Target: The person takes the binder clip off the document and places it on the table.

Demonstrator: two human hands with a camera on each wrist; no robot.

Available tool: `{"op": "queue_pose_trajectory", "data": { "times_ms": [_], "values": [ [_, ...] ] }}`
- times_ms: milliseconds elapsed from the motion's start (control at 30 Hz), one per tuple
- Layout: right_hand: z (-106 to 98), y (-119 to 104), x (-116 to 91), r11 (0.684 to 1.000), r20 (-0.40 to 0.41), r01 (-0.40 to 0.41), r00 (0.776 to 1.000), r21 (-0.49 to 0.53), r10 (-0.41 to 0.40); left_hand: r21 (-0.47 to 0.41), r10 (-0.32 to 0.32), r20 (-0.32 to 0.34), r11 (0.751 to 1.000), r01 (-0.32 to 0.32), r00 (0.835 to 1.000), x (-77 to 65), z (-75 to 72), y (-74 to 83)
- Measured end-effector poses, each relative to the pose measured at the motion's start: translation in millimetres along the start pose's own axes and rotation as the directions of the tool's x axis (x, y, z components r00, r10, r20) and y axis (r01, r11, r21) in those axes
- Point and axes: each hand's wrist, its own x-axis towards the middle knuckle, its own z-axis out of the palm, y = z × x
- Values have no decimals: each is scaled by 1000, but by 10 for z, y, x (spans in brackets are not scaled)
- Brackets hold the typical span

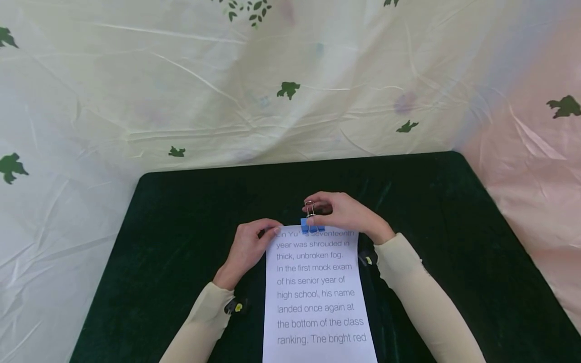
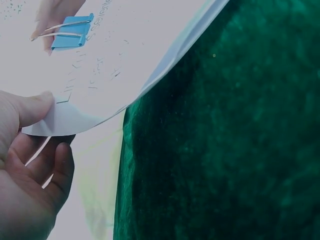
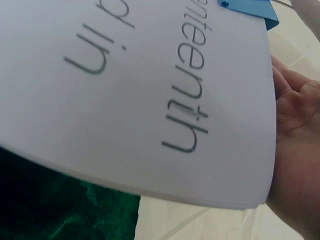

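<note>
A stack of printed paper sheets hangs toward me in the head view, its large black text facing up. My left hand pinches the top left corner; in the left wrist view the thumb lies on the printed face, with fingers underneath. A blue binder clip with wire handles sits on the top edge, near its middle. My right hand holds this clip, thumb in front and the other fingers behind its upright handle. In the right wrist view only part of the clip shows, beside the word's end.
A dark green cloth-covered table lies beneath the hands. Behind it hangs a pale curtain with green leaf and bird shapes. Dark wrist devices with yellow marks sit at both sleeve cuffs.
</note>
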Motion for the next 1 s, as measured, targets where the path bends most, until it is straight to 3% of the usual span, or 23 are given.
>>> {"op": "queue_pose_trajectory", "data": {
  "times_ms": [1000],
  "values": [
    [165,-39,-135,993,-180,110,977,-46,-116,16,-11,-6,1000,12,1000,38,-3,-1]
  ]
}}
